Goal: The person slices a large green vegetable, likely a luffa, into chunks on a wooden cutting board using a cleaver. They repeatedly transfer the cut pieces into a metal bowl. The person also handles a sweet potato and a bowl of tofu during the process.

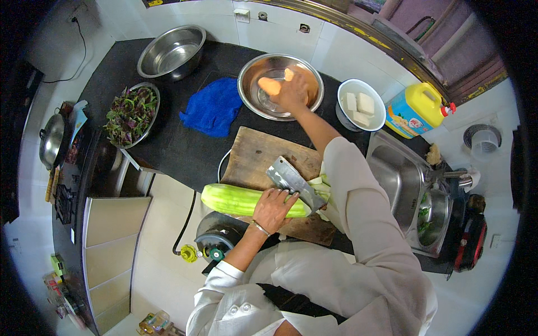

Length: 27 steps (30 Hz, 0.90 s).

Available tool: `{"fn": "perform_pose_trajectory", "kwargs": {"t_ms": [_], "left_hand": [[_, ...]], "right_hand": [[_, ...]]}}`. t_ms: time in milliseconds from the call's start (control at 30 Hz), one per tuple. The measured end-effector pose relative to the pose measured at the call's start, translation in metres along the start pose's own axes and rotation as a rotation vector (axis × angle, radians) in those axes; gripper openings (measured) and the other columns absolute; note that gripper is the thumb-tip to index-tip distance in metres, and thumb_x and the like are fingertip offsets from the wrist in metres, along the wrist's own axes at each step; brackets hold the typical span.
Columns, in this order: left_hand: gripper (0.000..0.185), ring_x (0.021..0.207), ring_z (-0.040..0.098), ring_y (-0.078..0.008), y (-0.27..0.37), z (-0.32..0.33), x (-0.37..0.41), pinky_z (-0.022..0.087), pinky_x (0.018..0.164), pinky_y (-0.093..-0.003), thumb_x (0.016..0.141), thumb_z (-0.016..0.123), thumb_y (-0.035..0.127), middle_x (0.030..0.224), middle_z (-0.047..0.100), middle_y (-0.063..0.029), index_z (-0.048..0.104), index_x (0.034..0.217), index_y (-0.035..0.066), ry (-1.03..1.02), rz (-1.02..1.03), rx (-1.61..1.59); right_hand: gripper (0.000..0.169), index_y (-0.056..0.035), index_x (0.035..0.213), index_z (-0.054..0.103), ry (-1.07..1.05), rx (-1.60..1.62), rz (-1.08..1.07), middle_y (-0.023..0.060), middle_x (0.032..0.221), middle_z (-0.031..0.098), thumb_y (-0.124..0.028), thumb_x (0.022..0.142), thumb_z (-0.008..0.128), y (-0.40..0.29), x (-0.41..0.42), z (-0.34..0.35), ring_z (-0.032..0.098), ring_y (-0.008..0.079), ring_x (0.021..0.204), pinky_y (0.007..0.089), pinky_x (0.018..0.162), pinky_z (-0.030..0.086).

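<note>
A long peeled pale-green gourd lies across the near part of the wooden chopping board, its left end overhanging. My left hand is wrapped over it, fingertips by a cleaver. The cleaver's blade rests flat over the board and the gourd's right end. Right of the blade lie pale-green peelings. My right hand reaches into a steel basin, against peeled orange root vegetable pieces. Its fingers are partly hidden, so whether it grips a piece is unclear.
A blue cloth, an empty steel basin and a dish of leafy greens occupy the counter's left. Rightward stand a bowl of tofu blocks, a yellow oil jug and a steel sink. A gas cylinder stands below.
</note>
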State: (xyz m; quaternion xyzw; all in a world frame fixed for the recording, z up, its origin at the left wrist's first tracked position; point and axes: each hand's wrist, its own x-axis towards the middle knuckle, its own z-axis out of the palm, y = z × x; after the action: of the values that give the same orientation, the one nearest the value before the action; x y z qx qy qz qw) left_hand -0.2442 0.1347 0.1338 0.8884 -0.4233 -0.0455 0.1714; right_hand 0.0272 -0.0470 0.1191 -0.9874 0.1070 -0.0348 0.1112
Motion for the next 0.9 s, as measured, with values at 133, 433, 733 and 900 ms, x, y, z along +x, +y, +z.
{"fn": "perform_pose_trajectory", "kwargs": {"t_ms": [133, 433, 733, 900], "left_hand": [[0.076, 0.108, 0.056, -0.0249, -0.001, -0.001, 0.003, 0.04, 0.099, -0.0398, 0.061, 0.083, 0.03, 0.115, 0.059, -0.0091, 0.055, 0.13, 0.015, -0.017, 0.013, -0.012], [0.076, 0.107, 0.057, -0.0249, -0.001, 0.002, 0.003, 0.041, 0.097, -0.04, 0.06, 0.083, 0.031, 0.113, 0.061, -0.0084, 0.055, 0.129, 0.015, 0.025, 0.017, 0.027], [0.074, 0.106, 0.057, -0.0273, 0.0, 0.012, 0.004, 0.041, 0.094, -0.0441, 0.06, 0.083, 0.033, 0.115, 0.061, -0.0095, 0.057, 0.127, 0.016, 0.007, 0.016, 0.075], [0.069, 0.101, 0.059, -0.0272, 0.007, 0.004, 0.011, 0.042, 0.091, -0.0436, 0.061, 0.081, 0.034, 0.11, 0.064, -0.0093, 0.06, 0.124, 0.014, 0.012, 0.058, 0.105]], "right_hand": [[0.074, -0.0054, 0.117, 0.067, -0.299, 0.165, 0.272, 0.0228, 0.15, 0.026, -0.05, 0.06, 0.08, 0.022, 0.023, -0.015, 0.03, 0.0444, 0.131, 0.0534, 0.105, 0.027], [0.09, -0.0031, 0.129, 0.058, -0.293, 0.182, 0.336, 0.0201, 0.144, 0.039, -0.053, 0.058, 0.08, 0.021, 0.021, -0.005, 0.032, 0.0443, 0.133, 0.0555, 0.101, 0.034], [0.056, 0.0008, 0.11, 0.063, -0.314, 1.797, 0.099, 0.0085, 0.1, 0.067, -0.034, 0.072, 0.084, 0.042, -0.062, -0.047, 0.066, 0.0164, 0.087, 0.0287, 0.078, 0.053], [0.063, 0.0059, 0.113, 0.063, -0.246, 1.594, -0.067, 0.01, 0.103, 0.067, -0.035, 0.071, 0.084, 0.084, -0.156, -0.103, 0.063, 0.017, 0.092, 0.0284, 0.084, 0.049]]}}
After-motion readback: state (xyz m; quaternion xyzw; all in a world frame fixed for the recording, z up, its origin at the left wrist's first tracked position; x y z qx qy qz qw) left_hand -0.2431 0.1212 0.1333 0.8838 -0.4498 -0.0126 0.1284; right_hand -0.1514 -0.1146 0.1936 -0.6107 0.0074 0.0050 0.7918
